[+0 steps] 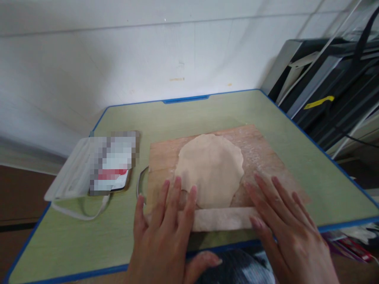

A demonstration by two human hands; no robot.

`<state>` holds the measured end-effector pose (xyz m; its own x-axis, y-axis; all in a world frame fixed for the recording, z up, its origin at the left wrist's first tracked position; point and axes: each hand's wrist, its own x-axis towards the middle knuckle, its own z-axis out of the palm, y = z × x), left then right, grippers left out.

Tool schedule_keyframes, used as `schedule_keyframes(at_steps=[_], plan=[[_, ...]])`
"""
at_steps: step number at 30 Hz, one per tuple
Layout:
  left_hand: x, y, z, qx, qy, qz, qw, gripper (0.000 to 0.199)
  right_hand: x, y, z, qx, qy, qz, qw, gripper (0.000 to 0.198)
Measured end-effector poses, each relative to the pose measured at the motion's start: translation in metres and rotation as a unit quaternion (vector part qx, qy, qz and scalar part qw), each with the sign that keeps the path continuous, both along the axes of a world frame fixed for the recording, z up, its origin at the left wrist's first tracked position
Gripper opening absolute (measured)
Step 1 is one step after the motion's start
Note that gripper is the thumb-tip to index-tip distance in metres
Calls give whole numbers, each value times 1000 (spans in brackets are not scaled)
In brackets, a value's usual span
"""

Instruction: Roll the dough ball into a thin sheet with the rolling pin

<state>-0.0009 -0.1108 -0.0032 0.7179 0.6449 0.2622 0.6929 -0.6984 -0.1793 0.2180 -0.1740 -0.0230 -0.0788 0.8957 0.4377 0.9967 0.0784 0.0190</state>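
A flat, roughly round sheet of pale dough lies on a wooden board. In front of it, along the board's near edge, a floury wooden rolling pin lies crosswise. My left hand rests over the pin's left end with fingers stretched out and spread, thumb pointing right. Across the right end lies my right hand, also flat, its fingertips reaching onto the floured board beside the dough. Both palms hide the pin's ends. Neither hand is wrapped round it.
The board sits on a green table with a blue edge. To the left are a phone, partly blurred out, and a white packet with a white strap or cable. A metal loop shows beside the board. Dark equipment stands at right.
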Motion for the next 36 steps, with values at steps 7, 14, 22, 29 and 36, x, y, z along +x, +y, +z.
schedule_keyframes(at_steps=[7,14,22,29,36], plan=[[31,38,13,-67,3,97,993,66,-3,46,14,-1,21,-69,997,41],[7,10,2,-14,-7,15,1000,85,1,7,3,-9,-8,4,1000,41],[30,39,11,-42,6,82,996,75,1,46,12,-20,19,-56,998,40],[23,18,5,-60,-29,55,996,87,-3,19,8,-14,7,-16,1000,40],[36,28,11,-83,11,114,990,81,-3,36,12,-17,15,-45,999,41]])
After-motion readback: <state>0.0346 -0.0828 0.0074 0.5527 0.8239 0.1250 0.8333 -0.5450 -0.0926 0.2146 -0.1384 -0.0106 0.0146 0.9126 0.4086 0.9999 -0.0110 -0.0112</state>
